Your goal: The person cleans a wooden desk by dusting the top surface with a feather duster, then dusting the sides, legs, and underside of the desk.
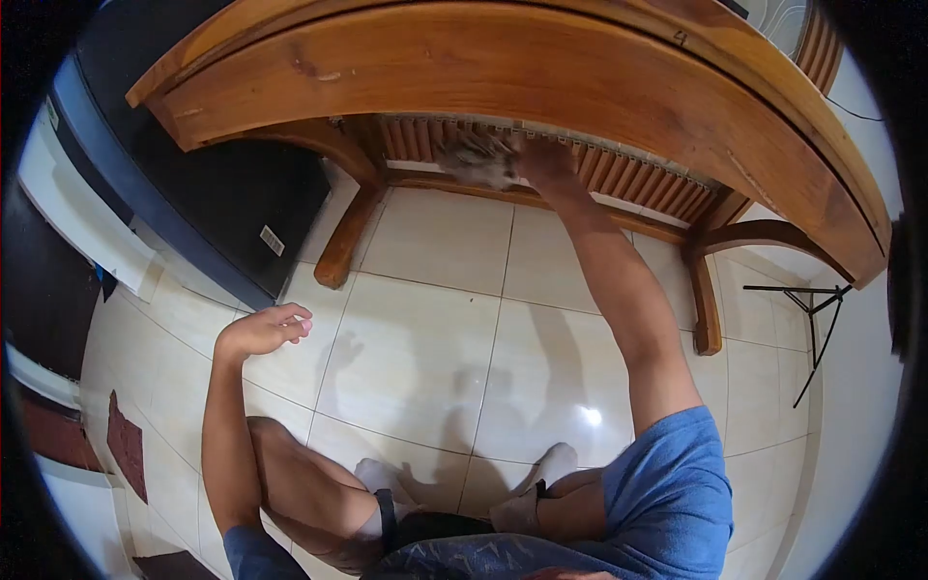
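Under the brown wooden table [464, 63], my right arm reaches out and my right hand [548, 162] is closed on a grey-and-white rag [480, 158]. Motion smears the rag, so its edges and exact make are unclear. The rag is against or just in front of the slatted wooden panel [638, 182] beneath the tabletop; contact cannot be made out. My left hand [263, 331] hangs in the air to the left, holding nothing, its fingers loosely bent and apart, near the bottom corner of a dark cabinet-like box [222, 208].
Curved wooden legs [340, 246] support the table at both sides. On the right stands a thin black tripod-like stand [810, 309] by the white wall [865, 387]. Pale glossy tiles [416, 319] cover the floor, and my feet [556, 464] rest on them.
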`<state>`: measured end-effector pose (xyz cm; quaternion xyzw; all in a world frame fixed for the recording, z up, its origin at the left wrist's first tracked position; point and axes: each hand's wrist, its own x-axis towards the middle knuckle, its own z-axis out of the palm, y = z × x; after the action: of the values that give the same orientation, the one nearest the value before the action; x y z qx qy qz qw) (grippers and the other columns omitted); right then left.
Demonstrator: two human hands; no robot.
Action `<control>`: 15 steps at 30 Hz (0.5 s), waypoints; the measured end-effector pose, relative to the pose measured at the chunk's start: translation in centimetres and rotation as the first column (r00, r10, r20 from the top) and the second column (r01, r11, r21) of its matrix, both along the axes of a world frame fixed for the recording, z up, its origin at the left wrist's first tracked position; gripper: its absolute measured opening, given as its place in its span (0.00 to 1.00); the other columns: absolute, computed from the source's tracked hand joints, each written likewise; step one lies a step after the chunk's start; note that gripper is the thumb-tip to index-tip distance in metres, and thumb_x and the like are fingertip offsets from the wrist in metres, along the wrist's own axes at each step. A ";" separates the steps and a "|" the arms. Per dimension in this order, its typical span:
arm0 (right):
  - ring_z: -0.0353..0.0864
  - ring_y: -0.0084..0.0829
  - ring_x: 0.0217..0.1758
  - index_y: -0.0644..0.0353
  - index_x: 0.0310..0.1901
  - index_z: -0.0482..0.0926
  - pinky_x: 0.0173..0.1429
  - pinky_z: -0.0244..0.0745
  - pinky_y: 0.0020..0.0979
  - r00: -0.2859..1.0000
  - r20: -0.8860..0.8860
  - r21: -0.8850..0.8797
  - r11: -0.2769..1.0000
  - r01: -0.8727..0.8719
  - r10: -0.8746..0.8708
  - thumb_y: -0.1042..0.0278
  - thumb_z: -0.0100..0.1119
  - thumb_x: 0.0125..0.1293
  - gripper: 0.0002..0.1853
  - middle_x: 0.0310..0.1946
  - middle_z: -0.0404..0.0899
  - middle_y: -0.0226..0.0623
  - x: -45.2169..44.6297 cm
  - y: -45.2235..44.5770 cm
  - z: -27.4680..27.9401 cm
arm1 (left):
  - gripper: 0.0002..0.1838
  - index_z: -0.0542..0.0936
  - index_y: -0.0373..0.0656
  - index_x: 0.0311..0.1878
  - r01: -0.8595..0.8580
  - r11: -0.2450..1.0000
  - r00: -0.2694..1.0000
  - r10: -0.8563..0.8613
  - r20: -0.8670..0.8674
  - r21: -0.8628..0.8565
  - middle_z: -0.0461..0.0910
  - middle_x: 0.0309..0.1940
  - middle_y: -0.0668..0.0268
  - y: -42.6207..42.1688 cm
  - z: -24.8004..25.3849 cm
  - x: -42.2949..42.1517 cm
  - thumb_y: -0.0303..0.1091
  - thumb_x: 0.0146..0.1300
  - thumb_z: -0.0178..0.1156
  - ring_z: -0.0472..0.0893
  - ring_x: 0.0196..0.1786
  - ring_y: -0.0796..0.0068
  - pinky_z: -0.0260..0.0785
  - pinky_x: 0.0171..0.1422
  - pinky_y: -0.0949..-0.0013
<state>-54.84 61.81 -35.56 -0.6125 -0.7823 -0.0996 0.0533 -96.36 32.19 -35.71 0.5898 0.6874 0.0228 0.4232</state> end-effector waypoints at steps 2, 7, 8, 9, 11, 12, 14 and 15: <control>0.81 0.46 0.63 0.56 0.59 0.80 0.63 0.78 0.49 0.996 0.029 -0.028 0.996 0.086 -0.085 0.60 0.57 0.71 0.19 0.59 0.81 0.47 0.1 0.1 1.0 | 0.23 0.73 0.36 0.66 -0.011 1.000 1.000 0.011 0.018 0.016 0.83 0.48 0.61 0.1 -0.1 -0.5 0.42 0.76 0.53 0.83 0.50 0.68 0.72 0.60 0.68; 0.82 0.46 0.62 0.55 0.60 0.79 0.62 0.80 0.46 0.996 0.082 -0.120 0.992 0.036 -0.027 0.63 0.54 0.72 0.18 0.56 0.83 0.46 1.6 0.0 2.0 | 0.23 0.74 0.37 0.65 -0.033 0.999 0.999 0.033 0.021 -0.003 0.83 0.49 0.61 0.7 -0.9 -1.8 0.43 0.75 0.55 0.83 0.50 0.71 0.73 0.58 0.69; 0.82 0.46 0.62 0.55 0.60 0.80 0.62 0.80 0.46 0.996 0.087 -0.103 0.994 0.029 -0.020 0.63 0.54 0.72 0.18 0.56 0.83 0.45 2.0 0.3 1.5 | 0.23 0.75 0.37 0.64 -0.031 0.999 1.000 0.031 0.006 -0.016 0.83 0.49 0.61 0.8 -1.1 -2.0 0.44 0.75 0.55 0.83 0.50 0.72 0.73 0.57 0.70; 0.83 0.46 0.61 0.55 0.59 0.80 0.61 0.80 0.46 0.999 0.018 0.021 0.999 0.047 -0.047 0.62 0.55 0.72 0.17 0.55 0.84 0.45 2.3 0.7 0.4 | 0.23 0.75 0.38 0.63 -0.029 0.999 1.000 0.029 -0.009 -0.028 0.83 0.49 0.62 1.0 -1.4 -2.3 0.44 0.74 0.56 0.83 0.49 0.73 0.73 0.57 0.70; 0.84 0.46 0.59 0.54 0.56 0.81 0.60 0.81 0.47 0.990 -0.124 0.259 0.960 0.102 -0.072 0.61 0.58 0.70 0.16 0.52 0.85 0.46 2.7 1.4 -1.5 | 0.23 0.76 0.38 0.62 -0.027 0.999 1.000 0.026 -0.005 -0.043 0.83 0.48 0.62 1.6 -2.4 -3.4 0.46 0.74 0.56 0.83 0.49 0.73 0.73 0.56 0.70; 0.84 0.46 0.58 0.55 0.57 0.81 0.60 0.81 0.47 0.996 -0.049 0.183 0.980 0.081 -0.073 0.61 0.58 0.70 0.17 0.52 0.84 0.46 2.8 1.4 -1.1 | 0.23 0.76 0.38 0.61 -0.025 0.998 1.000 0.025 -0.006 -0.052 0.84 0.48 0.62 1.8 -2.9 -3.9 0.46 0.73 0.57 0.83 0.49 0.74 0.73 0.56 0.70; 0.84 0.46 0.57 0.55 0.58 0.80 0.60 0.81 0.46 0.993 0.101 0.023 0.998 0.055 -0.057 0.61 0.60 0.69 0.18 0.53 0.84 0.47 3.0 0.8 0.9 | 0.23 0.77 0.40 0.61 -0.028 0.998 0.996 0.023 -0.082 -0.056 0.84 0.47 0.63 2.1 -3.7 -4.5 0.47 0.73 0.57 0.84 0.47 0.74 0.73 0.55 0.69; 0.85 0.46 0.57 0.55 0.58 0.80 0.59 0.82 0.46 0.997 0.075 0.000 0.999 0.036 -0.035 0.62 0.60 0.68 0.18 0.52 0.84 0.47 3.2 0.4 1.5 | 0.23 0.77 0.40 0.60 -0.029 0.998 0.993 0.022 -0.117 -0.058 0.84 0.47 0.63 2.2 -3.8 -4.3 0.48 0.73 0.57 0.84 0.46 0.74 0.73 0.55 0.69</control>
<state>-51.64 62.16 -34.01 -0.6222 -0.7728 -0.1228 0.0216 -100.66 34.41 -39.54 0.5685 0.7186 -0.0266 0.3995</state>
